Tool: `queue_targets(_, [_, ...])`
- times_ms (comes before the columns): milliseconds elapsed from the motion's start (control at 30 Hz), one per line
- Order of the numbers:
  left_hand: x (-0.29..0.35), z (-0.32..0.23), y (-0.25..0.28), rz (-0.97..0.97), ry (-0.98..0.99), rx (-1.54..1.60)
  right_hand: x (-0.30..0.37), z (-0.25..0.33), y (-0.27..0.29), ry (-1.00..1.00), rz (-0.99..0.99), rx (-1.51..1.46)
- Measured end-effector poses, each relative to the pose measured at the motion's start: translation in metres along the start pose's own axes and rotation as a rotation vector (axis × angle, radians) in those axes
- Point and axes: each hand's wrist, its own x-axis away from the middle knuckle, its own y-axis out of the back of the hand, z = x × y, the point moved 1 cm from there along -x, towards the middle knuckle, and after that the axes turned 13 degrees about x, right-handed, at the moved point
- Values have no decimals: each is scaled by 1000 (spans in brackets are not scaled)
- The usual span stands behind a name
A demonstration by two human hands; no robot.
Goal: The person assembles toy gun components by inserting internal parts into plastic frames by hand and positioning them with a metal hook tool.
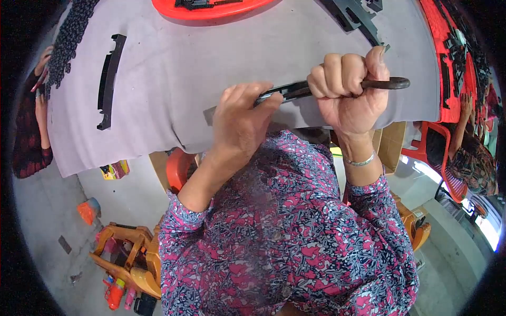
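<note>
Near the table's front edge, my right hand (349, 87) is wrapped in a fist round the handle of a dark hand tool (392, 83). Its rounded end sticks out to the right, and my thumb points up. The tool's exact kind is hidden by the fist. From the fist's left side a narrow black piece (298, 89) runs to my left hand (240, 118). There my fingers and thumb are closed on it. A flat grey end (209, 115) shows left of this hand; I cannot tell what it belongs to.
On the pale cloth-covered table (168, 68) a long black plastic part (110, 81) lies at left. A red tray (216, 11) with black parts is at the far side, more black parts (356, 18) at far right. Small black pieces (68, 45) are heaped far left. People sit at both sides.
</note>
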Motion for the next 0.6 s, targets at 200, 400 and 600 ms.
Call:
queue_targets(200, [-1,-2,-1,-16,1,2,1,-7,-3,6,-75,29])
queue_targets(400, [2,0,-1,-27,7,-14,0,-12,-1,-38,-36,-22])
queue_targets(600, [1,1,-3,-19,-27,-50,-1,-10,3,-56,-1,31])
